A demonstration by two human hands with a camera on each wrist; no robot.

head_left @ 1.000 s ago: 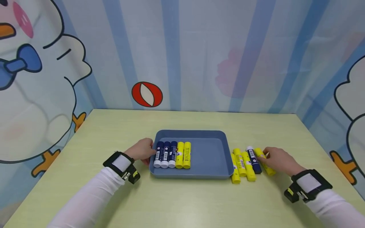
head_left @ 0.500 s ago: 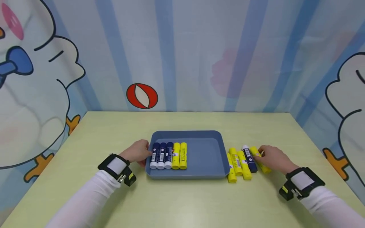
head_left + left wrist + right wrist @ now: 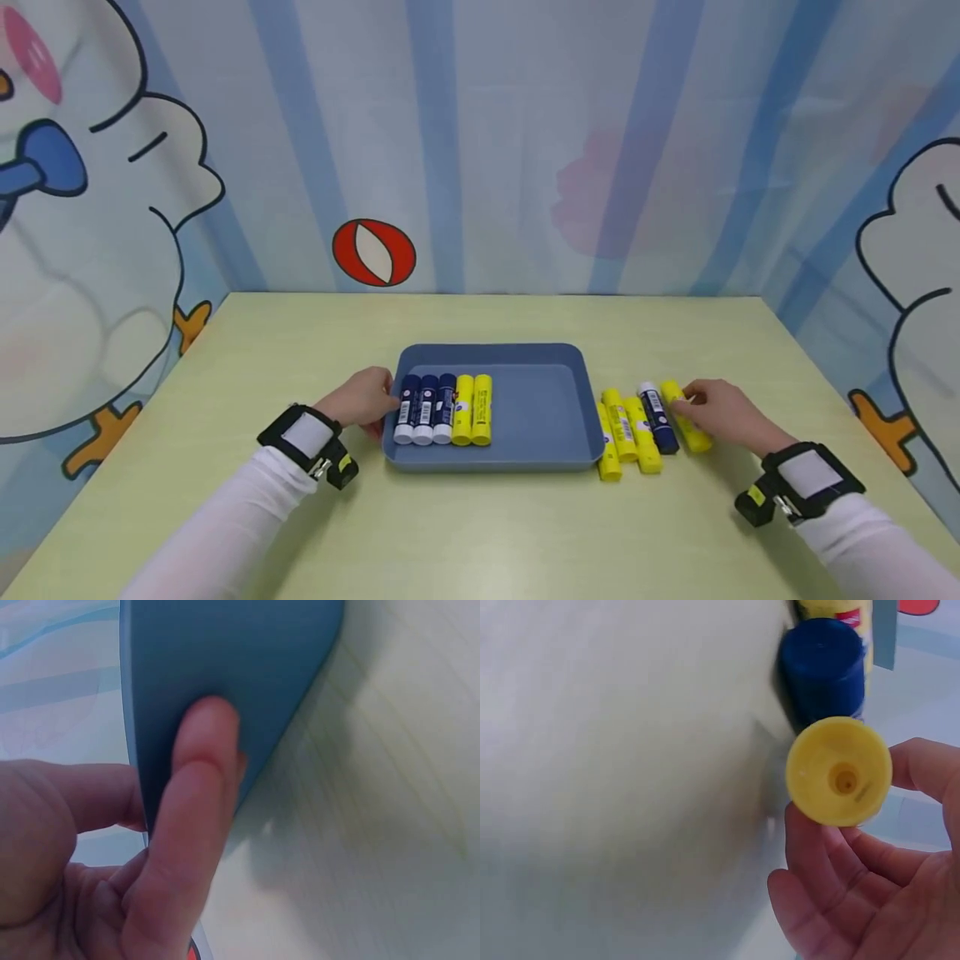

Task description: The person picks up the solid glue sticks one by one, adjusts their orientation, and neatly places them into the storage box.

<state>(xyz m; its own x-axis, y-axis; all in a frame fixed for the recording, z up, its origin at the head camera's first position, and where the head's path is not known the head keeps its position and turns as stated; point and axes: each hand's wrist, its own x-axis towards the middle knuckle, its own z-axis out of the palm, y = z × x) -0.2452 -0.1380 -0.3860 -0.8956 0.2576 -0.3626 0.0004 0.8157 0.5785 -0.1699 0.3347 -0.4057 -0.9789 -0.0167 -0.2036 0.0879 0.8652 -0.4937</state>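
Right hand (image 3: 720,414) grips yellow glue stick (image 3: 684,417).

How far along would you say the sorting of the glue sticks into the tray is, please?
Five sticks lie in the blue tray. The right hand grips a yellow stick; the left hand holds the tray's edge. Three yellow sticks and one navy stick remain on the table.

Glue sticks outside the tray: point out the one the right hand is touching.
It is the yellow glue stick at the far right of the row, beside the dark blue one. The right hand has its fingers around it.
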